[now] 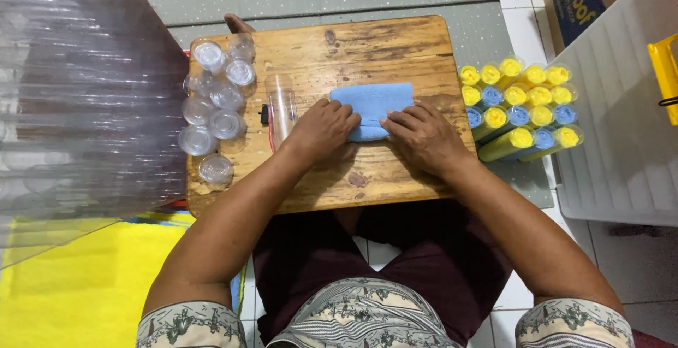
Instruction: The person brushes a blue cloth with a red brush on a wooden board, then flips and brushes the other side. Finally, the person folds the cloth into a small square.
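Blue cloth (372, 106), folded, lies flat at the centre of a wooden board (367, 44). Left hand (322, 130) and right hand (422, 136) press its near edge, fingers curled down onto the fabric, pinching it rather than enclosing it. A clear tube (281, 108) lies just left of the hands; clear lidded cups (215, 104) cluster beyond. Yellow and blue filled tubes (521, 108) lie stacked right of the board.

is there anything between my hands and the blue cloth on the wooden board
Nothing visible. Both the left hand and the right hand already rest directly on the near edge of the blue cloth, fingers pressing it against the wooden board. The clear plastic tube lies off to the left, apart from the cloth.
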